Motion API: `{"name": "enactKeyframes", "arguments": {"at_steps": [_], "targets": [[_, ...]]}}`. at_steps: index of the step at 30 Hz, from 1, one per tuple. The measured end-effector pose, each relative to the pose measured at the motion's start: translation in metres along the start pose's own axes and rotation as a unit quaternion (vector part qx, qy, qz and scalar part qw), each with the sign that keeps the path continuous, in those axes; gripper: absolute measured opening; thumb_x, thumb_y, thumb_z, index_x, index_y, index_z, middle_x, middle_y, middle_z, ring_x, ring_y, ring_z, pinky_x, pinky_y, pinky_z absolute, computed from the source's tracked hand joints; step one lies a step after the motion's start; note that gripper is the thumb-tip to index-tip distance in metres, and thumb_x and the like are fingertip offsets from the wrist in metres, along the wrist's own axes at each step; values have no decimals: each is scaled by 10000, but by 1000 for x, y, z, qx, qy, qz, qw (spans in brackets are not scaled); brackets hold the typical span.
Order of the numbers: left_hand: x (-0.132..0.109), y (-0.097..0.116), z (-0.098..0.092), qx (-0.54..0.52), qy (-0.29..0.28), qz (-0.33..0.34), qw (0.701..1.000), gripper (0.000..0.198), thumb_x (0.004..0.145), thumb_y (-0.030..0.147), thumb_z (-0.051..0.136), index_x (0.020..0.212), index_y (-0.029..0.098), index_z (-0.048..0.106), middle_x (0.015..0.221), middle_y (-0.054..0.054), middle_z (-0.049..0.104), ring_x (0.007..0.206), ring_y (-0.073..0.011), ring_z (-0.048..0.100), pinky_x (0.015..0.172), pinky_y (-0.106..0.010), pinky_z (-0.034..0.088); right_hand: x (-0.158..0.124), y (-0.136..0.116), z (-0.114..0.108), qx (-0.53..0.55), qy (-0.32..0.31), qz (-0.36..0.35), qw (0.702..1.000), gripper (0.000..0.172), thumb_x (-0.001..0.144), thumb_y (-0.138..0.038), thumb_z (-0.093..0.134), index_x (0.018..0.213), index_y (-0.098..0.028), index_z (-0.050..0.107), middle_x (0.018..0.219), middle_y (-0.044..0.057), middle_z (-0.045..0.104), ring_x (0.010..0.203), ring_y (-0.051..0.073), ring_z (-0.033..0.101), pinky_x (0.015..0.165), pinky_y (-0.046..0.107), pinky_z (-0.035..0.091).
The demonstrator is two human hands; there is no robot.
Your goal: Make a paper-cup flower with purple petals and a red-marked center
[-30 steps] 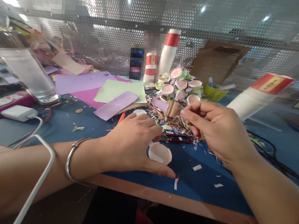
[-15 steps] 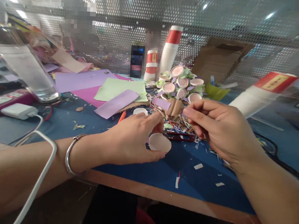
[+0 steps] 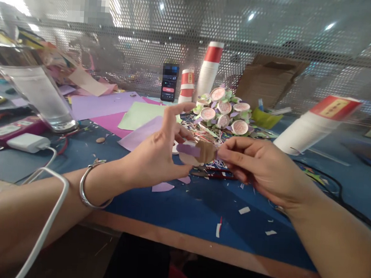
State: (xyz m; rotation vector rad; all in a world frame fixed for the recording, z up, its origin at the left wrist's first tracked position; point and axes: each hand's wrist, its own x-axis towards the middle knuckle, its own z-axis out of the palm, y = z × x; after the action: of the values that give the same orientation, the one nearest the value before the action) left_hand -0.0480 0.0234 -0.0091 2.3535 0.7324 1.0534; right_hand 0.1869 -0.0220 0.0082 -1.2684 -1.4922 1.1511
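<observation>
While thumb and fingertips of the right hand (image 3: 255,170) are pressed together in a pinch, a brown cardboard piece (image 3: 207,152) is gripped at its right end, held out in the space between both hands. From its left end a lilac paper strip (image 3: 187,150) is seen to project, its edges softened by blur. Just behind the strip a pale round disc (image 3: 189,158) is framed by the left hand (image 3: 160,148), whose index finger is raised and whose thumb is stretched below; whether the disc is clasped there or merely surrounded cannot be told.

Fitting strip and disc together between the hands is judged to be the step in hand. For the next move, a steady right pinch is called for, along with a light left touch at the disc's rim, so that the thin paper is not creased.

Under the held pieces, dark-red snips (image 3: 222,174) are laid on the blue tabletop (image 3: 199,215), with a lilac scrap (image 3: 163,187) nearer the front edge. Farther back, pink-printed discs (image 3: 224,108) are heaped among green and lilac bits, and a light green sheet (image 3: 139,116) is spread to their left. At the far right, a leaning paper-cup stack (image 3: 315,126) is seen.
</observation>
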Motion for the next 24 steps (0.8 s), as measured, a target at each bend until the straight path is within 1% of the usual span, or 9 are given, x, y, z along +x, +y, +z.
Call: {"name": "enactKeyframes", "arguments": {"at_steps": [3,6,10,13,15,17,20,24], "targets": [[0,6,0,3,-45,16,999,930,759,150,724,1510,259,187,1163,-66,650,1022,-200,674,896,-352,581,0,1,5,-56,-15,-8,998,283,823,-442,807,785,-181,705,591,-42,570,445,49,437,403,184,314],[0,9,0,0,-74,25,997,832,798,142,679,1495,242,235,1202,-88,662,1033,-195,672,925,-364,577,1,0,9,-96,-23,-9,995,335,795,-484,819,757,-173,699,570,-41,565,445,60,444,403,196,308],[3,9,-3,-4,-77,42,996,729,778,109,659,1426,228,345,1279,-107,643,1176,-211,636,974,-355,560,1,-2,10,-104,-14,-2,994,375,758,-525,832,757,-174,698,569,-41,567,445,67,445,399,203,306],[5,7,-4,-15,-84,38,996,625,762,90,653,1337,221,446,1316,-108,632,1168,-210,649,972,-351,571,0,-2,9,-98,-8,-3,995,379,756,-530,831,772,-174,701,580,-39,573,448,68,450,396,202,310],[5,6,-3,-36,-84,37,995,583,751,77,653,1290,223,485,1309,-103,633,1192,-220,647,965,-357,583,0,-1,8,-100,-6,-1,995,383,758,-532,829,776,-172,702,573,-41,568,447,70,454,393,200,313],[5,5,-2,-65,-84,35,994,574,743,64,657,1268,231,500,1302,-96,630,1227,-228,636,973,-364,588,0,0,8,-106,-4,-1,994,388,760,-537,825,785,-169,705,566,-42,565,446,70,452,390,196,313],[5,4,-1,-106,-94,14,990,571,752,47,661,1266,237,500,1321,-94,615,1224,-215,640,994,-364,584,0,2,7,-113,0,-1,994,396,767,-549,816,797,-169,707,574,-40,569,452,70,449,392,192,315],[6,2,-3,-132,-102,5,986,553,775,58,659,1269,246,496,1354,-97,601,1255,-209,624,1015,-358,570,1,2,7,-113,-3,6,994,404,770,-565,808,795,-174,713,562,-38,558,450,76,453,404,201,326]]}}
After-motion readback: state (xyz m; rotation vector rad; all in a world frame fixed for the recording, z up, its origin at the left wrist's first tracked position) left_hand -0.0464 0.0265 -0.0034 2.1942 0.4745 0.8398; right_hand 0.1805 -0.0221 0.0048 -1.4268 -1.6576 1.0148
